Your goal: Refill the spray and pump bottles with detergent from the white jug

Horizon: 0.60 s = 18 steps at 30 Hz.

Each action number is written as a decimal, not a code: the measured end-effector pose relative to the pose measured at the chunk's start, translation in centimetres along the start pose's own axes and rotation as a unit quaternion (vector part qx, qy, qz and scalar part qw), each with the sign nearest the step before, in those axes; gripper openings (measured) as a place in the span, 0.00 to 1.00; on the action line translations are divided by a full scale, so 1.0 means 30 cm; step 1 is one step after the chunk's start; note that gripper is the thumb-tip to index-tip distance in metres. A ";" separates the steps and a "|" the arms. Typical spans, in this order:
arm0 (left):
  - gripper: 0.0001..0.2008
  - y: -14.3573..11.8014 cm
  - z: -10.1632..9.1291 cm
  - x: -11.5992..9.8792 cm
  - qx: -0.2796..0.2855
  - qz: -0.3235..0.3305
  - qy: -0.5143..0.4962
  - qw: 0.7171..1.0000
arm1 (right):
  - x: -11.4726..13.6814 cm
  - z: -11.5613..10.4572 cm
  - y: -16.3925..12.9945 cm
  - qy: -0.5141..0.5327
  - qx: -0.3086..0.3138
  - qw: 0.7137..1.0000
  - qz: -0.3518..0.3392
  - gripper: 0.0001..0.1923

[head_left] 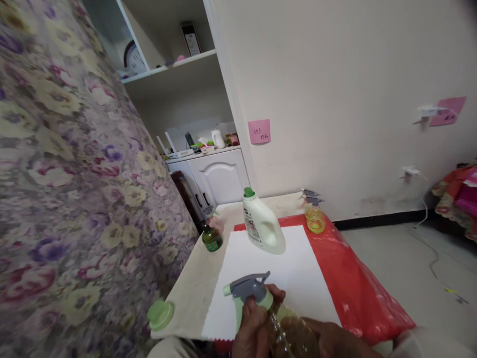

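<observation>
A spray bottle (286, 328) with a grey trigger head, a pale green collar and a clear yellowish body tilts in front of me, its nozzle pointing left. My left hand (255, 323) is closed around its neck, thumb on the collar. Lower down, my right hand (324, 338) wraps the bottle's body and is partly cut off by the bottom edge. Beyond them a large pale green jug (263, 223) with a green opening stands upright on a white sheet (227, 278). A light green cap (161, 314) lies at the table's left front corner.
On the table's left (186, 283) stand a dark green bottle (212, 239) and a pinkish spray bottle (214, 219). Yellow spray bottles (316, 221) stand at the back right on red plastic (346, 268). A floral curtain (93, 199) borders the left; a wall (335, 99) lies behind.
</observation>
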<state>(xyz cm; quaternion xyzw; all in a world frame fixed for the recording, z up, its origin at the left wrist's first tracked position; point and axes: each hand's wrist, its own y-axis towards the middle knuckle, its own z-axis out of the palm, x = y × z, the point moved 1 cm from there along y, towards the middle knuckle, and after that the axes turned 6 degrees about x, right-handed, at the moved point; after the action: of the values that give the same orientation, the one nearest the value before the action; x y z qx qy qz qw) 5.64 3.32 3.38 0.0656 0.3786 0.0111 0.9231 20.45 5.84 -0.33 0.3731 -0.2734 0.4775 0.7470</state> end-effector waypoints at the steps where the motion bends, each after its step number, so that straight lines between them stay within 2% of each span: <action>1: 0.13 0.001 0.003 -0.003 -0.011 0.016 0.019 1.000 | -0.001 -0.018 0.013 0.021 0.002 1.000 -0.004 0.39; 2: 0.14 0.001 0.005 -0.007 -0.022 0.030 0.037 0.999 | -0.004 -0.030 0.022 0.033 -0.002 0.999 -0.012 0.44; 4: 0.16 0.003 0.008 -0.017 -0.051 0.032 0.060 0.996 | -0.019 -0.041 0.028 0.018 -0.029 0.999 -0.026 0.48; 7: 0.14 0.007 0.000 -0.040 -0.088 0.011 0.089 0.992 | -0.049 -0.055 0.020 -0.015 -0.072 0.997 -0.036 0.46; 9: 0.15 0.013 -0.012 -0.064 -0.109 0.021 0.111 0.988 | -0.069 -0.072 0.012 -0.019 -0.090 0.995 -0.032 0.45; 13: 0.15 0.029 -0.027 -0.125 -0.140 0.093 0.128 0.978 | -0.093 -0.108 0.003 -0.058 -0.133 0.989 0.009 0.46; 18: 0.16 0.043 -0.028 -0.197 -0.120 0.174 0.107 0.972 | -0.113 -0.126 0.010 -0.097 -0.161 0.982 0.031 0.45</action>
<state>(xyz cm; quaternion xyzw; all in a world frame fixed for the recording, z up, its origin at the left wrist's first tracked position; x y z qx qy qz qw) 0.87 4.26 7.10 0.0171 0.4536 0.2237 0.8625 19.05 7.30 -4.99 0.2841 -0.4287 0.4117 0.7523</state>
